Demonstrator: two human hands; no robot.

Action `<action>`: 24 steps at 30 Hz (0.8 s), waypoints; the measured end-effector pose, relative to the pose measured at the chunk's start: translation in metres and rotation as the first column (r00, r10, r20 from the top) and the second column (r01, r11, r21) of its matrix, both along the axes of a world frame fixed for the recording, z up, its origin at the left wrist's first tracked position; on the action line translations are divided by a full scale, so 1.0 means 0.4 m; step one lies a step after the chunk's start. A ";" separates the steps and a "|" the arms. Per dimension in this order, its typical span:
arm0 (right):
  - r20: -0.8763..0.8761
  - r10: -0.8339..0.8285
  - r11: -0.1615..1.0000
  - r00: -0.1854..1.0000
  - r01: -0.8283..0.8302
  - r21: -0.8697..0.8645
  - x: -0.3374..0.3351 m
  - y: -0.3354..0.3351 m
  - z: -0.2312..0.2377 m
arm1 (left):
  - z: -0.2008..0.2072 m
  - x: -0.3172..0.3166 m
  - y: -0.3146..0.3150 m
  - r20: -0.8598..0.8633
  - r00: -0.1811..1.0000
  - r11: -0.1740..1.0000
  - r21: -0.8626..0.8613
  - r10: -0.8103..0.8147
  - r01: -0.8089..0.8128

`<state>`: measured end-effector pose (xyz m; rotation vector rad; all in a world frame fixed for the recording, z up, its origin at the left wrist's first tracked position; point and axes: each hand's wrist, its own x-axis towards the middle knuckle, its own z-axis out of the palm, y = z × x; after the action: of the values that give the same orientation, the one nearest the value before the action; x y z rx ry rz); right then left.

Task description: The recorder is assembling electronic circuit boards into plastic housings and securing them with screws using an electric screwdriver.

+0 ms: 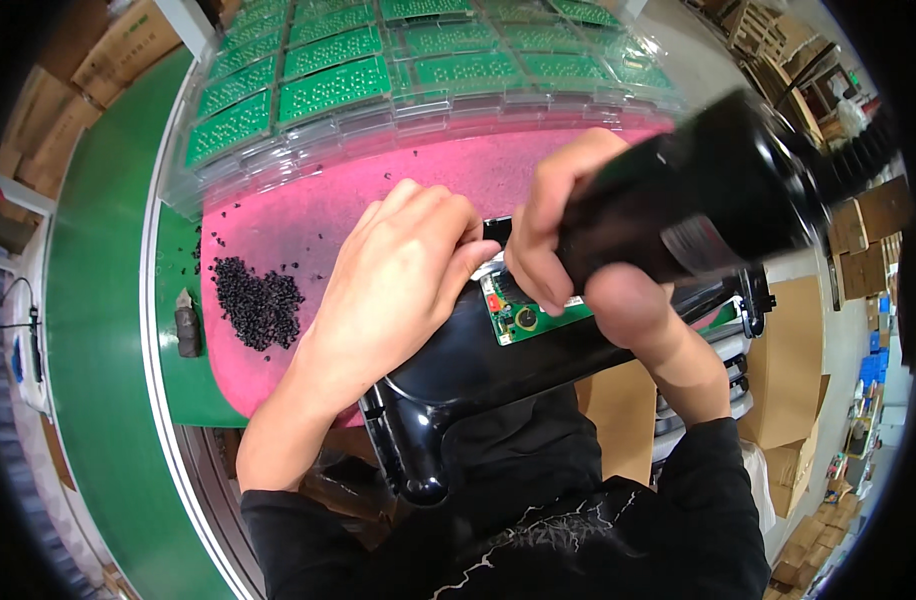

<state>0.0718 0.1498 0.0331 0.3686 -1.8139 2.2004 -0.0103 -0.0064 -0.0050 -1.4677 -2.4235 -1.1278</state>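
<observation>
In my right hand (548, 230) is a thick black electric screwdriver (648, 215), its body slanting up to the right and its lower end down near a green circuit board (515, 330). That board sits in a long glossy black plastic housing (458, 375), which lies in front of me across the table's near edge. My left hand (403, 265) is closed at the left end of the board, thumb and fingers pinched close to the screwdriver's lower end. Whatever its fingertips hold is hidden. The screwdriver's tip is also covered by my hands.
A heap of small black screws (253, 300) lies on the pink mat (338, 215), with a few strays around it. Beyond stand stacked clear trays (378, 115) of green circuit boards. A dark stubby object (187, 325) lies left of the mat. Cardboard boxes (783, 360) stand at right.
</observation>
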 end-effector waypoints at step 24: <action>-0.410 0.009 0.970 0.912 -0.108 -0.219 0.102 0.087 0.059 | 0.006 0.018 0.011 0.509 0.738 0.896 0.222 -0.443 0.385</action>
<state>0.1128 0.1846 0.0567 0.7723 -1.3199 2.1457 -0.0033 -0.0020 -0.0028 -1.9309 -2.3422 -1.9889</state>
